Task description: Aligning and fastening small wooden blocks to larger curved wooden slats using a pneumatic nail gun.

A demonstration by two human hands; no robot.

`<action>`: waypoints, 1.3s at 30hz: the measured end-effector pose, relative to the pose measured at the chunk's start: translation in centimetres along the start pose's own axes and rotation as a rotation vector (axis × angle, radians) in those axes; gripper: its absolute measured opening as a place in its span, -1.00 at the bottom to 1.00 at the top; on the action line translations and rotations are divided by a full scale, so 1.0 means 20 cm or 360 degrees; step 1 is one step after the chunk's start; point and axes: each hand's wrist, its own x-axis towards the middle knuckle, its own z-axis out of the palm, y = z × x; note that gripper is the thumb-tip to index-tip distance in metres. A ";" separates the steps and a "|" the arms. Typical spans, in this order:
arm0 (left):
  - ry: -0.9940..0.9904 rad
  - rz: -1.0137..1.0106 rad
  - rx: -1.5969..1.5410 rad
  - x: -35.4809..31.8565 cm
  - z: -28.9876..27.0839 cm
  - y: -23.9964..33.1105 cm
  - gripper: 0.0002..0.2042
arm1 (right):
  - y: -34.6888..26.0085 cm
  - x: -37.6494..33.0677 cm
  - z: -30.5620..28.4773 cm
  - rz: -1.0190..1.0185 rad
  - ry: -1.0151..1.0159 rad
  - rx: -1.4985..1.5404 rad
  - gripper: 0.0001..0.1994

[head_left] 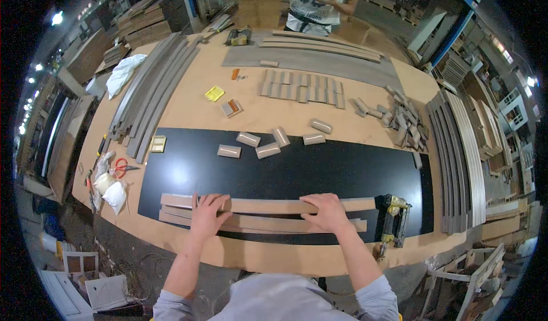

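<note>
Both hands are on the farther of the long wooden strips lying across the near side of a black panel (211, 170). My left hand (209, 214) grips this far strip (265, 206) toward its left end, fingers over the far edge and thumb on the near side. Farther right, my right hand (326, 211) holds the same strip in a like way. A second strip (262, 224) lies just nearer to me, partly beneath my hands, with a thin strip's end showing between them at the left. Beside the strips' right ends lies a nail gun (395, 221).
Several short wooden blocks (268, 150) lie near the panel's far edge. More pieces form a row (302, 88) and a heap (402, 118). Long grey strips (154, 93) lie left, others (448, 161) right. Red-handled scissors (121, 167) lie left. A person (319, 4) stands across the table.
</note>
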 end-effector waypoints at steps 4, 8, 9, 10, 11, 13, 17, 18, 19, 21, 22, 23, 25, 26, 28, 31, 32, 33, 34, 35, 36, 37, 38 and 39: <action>0.0048 -0.0046 0.0082 0.03 0.13 -0.09 -0.48 | 0.07 -0.02 0.07 0.0142 0.0152 -0.0274 -0.48; 0.0067 0.0110 0.0032 -0.13 0.18 -0.14 -0.42 | -0.03 -0.24 0.11 0.0152 0.0302 -0.0205 -0.49; 0.0072 0.0146 -0.0015 -0.15 0.18 -0.16 -0.42 | -0.01 -0.30 0.13 0.0135 0.0214 -0.0211 -0.48; 0.0067 0.0178 -0.0063 -0.16 0.16 -0.17 -0.42 | 0.01 -0.35 0.15 0.0124 0.0118 -0.0211 -0.48; 0.0055 0.0178 -0.0141 -0.16 0.15 -0.18 -0.46 | 0.06 -0.37 0.18 0.0154 0.0133 -0.0214 -0.47; -0.0022 0.0165 -0.0135 -0.15 0.13 -0.22 -0.47 | 0.05 -0.34 0.16 0.0200 0.0095 -0.0148 -0.48; 0.0066 0.0185 -0.0034 -0.08 0.13 -0.24 -0.47 | 0.01 -0.23 0.14 0.0199 0.0256 -0.0172 -0.55; 0.0173 0.0195 0.0018 -0.06 0.12 -0.22 -0.46 | 0.00 -0.20 0.14 0.0149 0.0419 -0.0321 -0.57; 0.0136 0.0191 0.0023 -0.06 0.11 -0.20 -0.42 | -0.03 -0.18 0.13 0.0207 0.0395 -0.0386 -0.54; 0.0172 0.0167 0.0093 -0.09 0.14 -0.20 -0.39 | -0.06 -0.16 0.17 0.0213 0.0480 -0.0439 -0.49; 0.0204 0.0144 0.0163 -0.11 0.17 -0.22 -0.35 | -0.08 -0.15 0.20 0.0221 0.0564 -0.0488 -0.44; 0.0178 0.0079 0.0173 -0.12 0.20 -0.24 -0.31 | -0.08 -0.13 0.25 0.0206 0.0559 -0.0485 -0.44; 0.0225 0.0071 0.0152 -0.10 0.23 -0.26 -0.32 | -0.08 -0.10 0.32 0.0331 0.0688 -0.0786 -0.38; 0.0265 0.0067 0.0129 -0.09 0.25 -0.27 -0.32 | -0.07 -0.10 0.34 0.0314 0.0689 -0.0784 -0.38; 0.0336 -0.0019 0.0103 -0.05 0.24 -0.30 -0.38 | -0.04 -0.06 0.35 0.0312 0.0801 -0.0635 -0.36; 0.0486 -0.0021 0.0022 0.00 0.21 -0.39 -0.45 | -0.07 -0.01 0.34 0.0304 0.0757 -0.0535 -0.36; 0.0514 -0.0071 0.0056 0.01 0.20 -0.41 -0.45 | -0.08 0.00 0.35 0.0296 0.0731 -0.0570 -0.36; 0.0517 -0.0062 0.0111 0.05 0.20 -0.40 -0.45 | -0.07 0.01 0.35 0.0249 0.0724 -0.0559 -0.36; 0.0517 -0.0059 0.0169 0.07 0.19 -0.40 -0.46 | -0.07 0.02 0.36 0.0305 0.0754 -0.0553 -0.35; 0.0540 -0.0099 0.0191 0.08 0.17 -0.41 -0.46 | -0.07 0.03 0.38 0.0362 0.0784 -0.0546 -0.35; 0.0553 -0.0050 0.0176 0.09 0.17 -0.42 -0.49 | -0.07 0.05 0.39 0.0317 0.0782 -0.0537 -0.35; 0.0564 0.0001 0.0164 0.09 0.15 -0.46 -0.52 | -0.07 0.05 0.41 0.0347 0.0795 -0.0565 -0.34; 0.0593 -0.0020 0.0178 0.11 0.14 -0.50 -0.52 | -0.06 0.06 0.42 0.0383 0.0814 -0.0600 -0.34; 0.0520 -0.0015 0.0055 0.12 0.12 -0.55 -0.56 | -0.05 0.06 0.42 0.0345 0.0821 -0.0593 -0.34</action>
